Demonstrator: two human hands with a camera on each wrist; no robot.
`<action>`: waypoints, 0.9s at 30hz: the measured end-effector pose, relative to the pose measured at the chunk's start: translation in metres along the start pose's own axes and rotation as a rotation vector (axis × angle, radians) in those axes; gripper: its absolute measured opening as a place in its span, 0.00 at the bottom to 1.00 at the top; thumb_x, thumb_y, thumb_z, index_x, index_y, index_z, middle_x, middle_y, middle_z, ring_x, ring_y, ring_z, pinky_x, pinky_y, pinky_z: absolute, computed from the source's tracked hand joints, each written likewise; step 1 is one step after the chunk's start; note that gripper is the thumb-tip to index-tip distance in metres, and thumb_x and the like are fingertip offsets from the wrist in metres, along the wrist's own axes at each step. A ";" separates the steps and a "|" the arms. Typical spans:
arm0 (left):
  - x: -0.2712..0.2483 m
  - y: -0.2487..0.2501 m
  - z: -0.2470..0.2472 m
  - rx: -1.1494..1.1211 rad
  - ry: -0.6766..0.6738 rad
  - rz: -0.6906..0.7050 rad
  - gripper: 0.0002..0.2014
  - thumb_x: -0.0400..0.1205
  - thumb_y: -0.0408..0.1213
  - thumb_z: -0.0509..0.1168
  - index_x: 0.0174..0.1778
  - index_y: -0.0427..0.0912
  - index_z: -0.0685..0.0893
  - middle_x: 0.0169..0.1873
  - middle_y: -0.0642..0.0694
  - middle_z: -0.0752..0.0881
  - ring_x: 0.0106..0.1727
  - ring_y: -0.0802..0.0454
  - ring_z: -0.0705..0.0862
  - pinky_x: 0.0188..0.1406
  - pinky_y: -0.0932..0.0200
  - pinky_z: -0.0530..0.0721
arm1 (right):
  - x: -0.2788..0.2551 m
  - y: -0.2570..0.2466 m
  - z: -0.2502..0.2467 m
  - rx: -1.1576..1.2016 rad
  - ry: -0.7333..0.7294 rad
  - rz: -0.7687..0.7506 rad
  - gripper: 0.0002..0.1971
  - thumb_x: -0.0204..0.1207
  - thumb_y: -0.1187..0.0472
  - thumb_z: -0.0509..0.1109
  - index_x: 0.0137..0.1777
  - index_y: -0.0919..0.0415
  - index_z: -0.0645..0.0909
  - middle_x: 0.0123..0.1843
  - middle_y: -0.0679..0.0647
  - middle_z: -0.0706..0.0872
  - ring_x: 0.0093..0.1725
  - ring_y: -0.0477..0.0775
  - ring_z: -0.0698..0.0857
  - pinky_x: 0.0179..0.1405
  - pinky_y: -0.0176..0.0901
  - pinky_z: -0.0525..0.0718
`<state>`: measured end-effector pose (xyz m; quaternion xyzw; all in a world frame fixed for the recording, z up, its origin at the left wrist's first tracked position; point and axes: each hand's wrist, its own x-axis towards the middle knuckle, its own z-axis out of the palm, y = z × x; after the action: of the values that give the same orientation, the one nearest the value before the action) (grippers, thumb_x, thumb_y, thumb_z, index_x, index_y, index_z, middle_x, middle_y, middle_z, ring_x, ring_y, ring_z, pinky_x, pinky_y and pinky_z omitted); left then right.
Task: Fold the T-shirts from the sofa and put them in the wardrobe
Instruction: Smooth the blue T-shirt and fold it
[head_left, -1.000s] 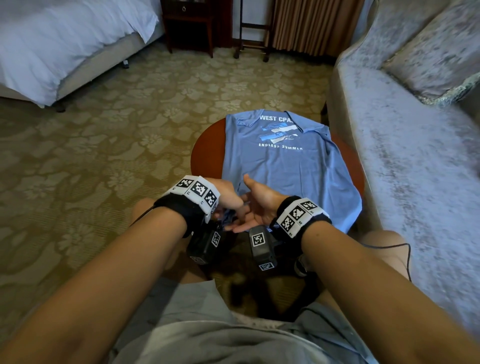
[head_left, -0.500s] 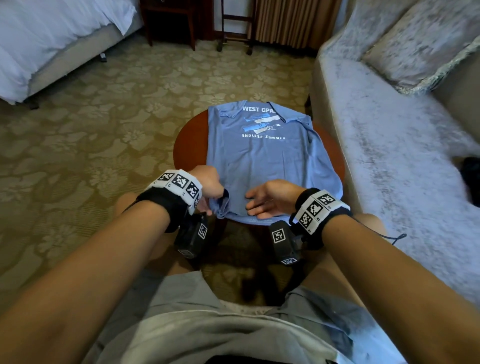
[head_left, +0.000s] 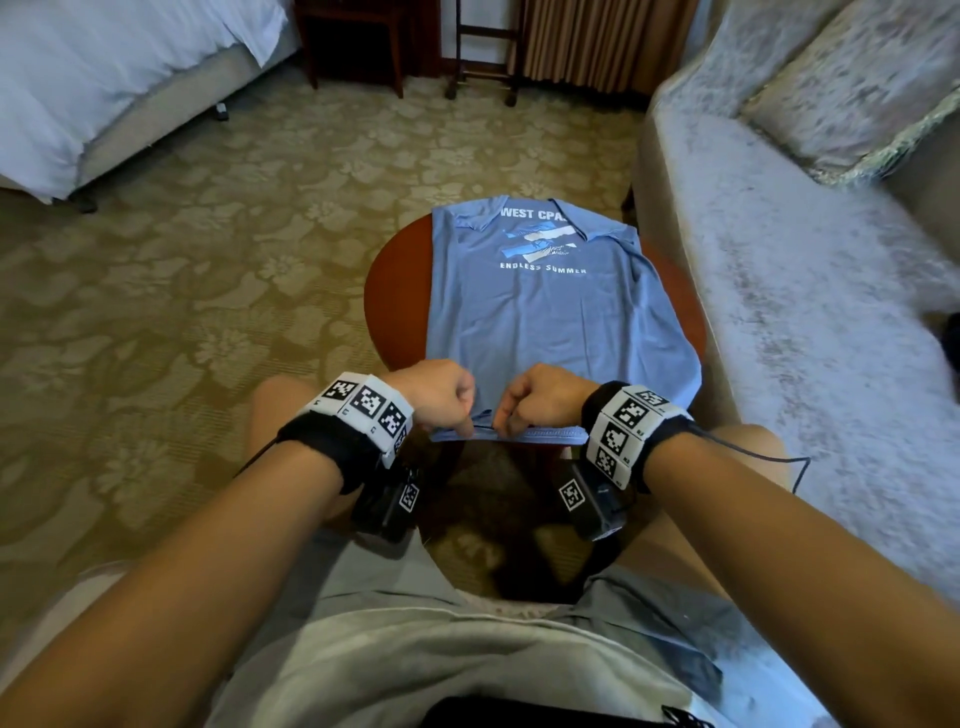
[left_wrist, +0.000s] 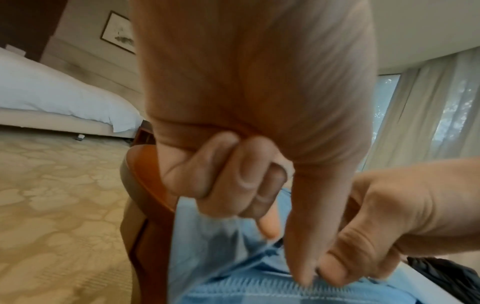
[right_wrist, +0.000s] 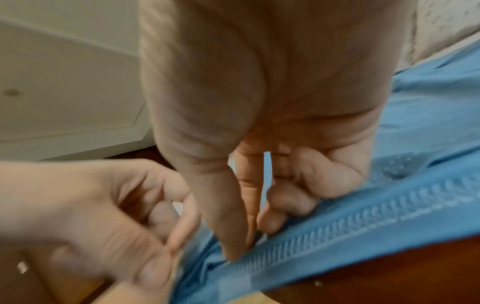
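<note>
— Lying flat on the round wooden table (head_left: 397, 291), the blue T-shirt (head_left: 550, 322) is pinched at its hem by left hand (head_left: 441, 392) and right hand (head_left: 540, 397).
— If the hem is pulled unevenly, the shirt could be dragged off.

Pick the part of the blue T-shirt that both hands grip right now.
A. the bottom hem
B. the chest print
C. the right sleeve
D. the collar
A: the left hand and right hand pinch the stitched hem of the T-shirt at the table's near edge.
</note>
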<state>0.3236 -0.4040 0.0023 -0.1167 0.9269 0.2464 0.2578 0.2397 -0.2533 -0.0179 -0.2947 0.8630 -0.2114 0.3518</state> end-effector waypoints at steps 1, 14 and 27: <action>0.003 0.002 -0.001 0.009 -0.044 0.019 0.09 0.73 0.40 0.77 0.38 0.45 0.82 0.31 0.47 0.84 0.29 0.53 0.80 0.26 0.64 0.75 | -0.001 0.002 -0.004 0.059 -0.003 0.027 0.10 0.70 0.70 0.74 0.47 0.58 0.91 0.34 0.41 0.87 0.39 0.42 0.82 0.44 0.32 0.80; 0.066 0.074 -0.008 0.053 0.275 0.206 0.03 0.78 0.33 0.67 0.43 0.41 0.86 0.47 0.43 0.89 0.53 0.44 0.85 0.52 0.57 0.81 | -0.025 0.124 -0.074 0.490 0.833 0.628 0.22 0.75 0.63 0.61 0.70 0.65 0.77 0.72 0.68 0.76 0.70 0.68 0.78 0.68 0.53 0.78; 0.133 0.147 0.043 0.253 0.217 0.386 0.41 0.82 0.55 0.64 0.85 0.43 0.50 0.84 0.43 0.53 0.85 0.44 0.51 0.79 0.38 0.60 | -0.045 0.156 -0.068 0.824 0.629 0.609 0.10 0.59 0.61 0.69 0.37 0.68 0.83 0.33 0.61 0.81 0.33 0.63 0.80 0.28 0.44 0.75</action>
<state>0.1794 -0.2683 -0.0422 0.0699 0.9778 0.1590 0.1175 0.1601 -0.0978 -0.0404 0.2028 0.8184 -0.4951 0.2097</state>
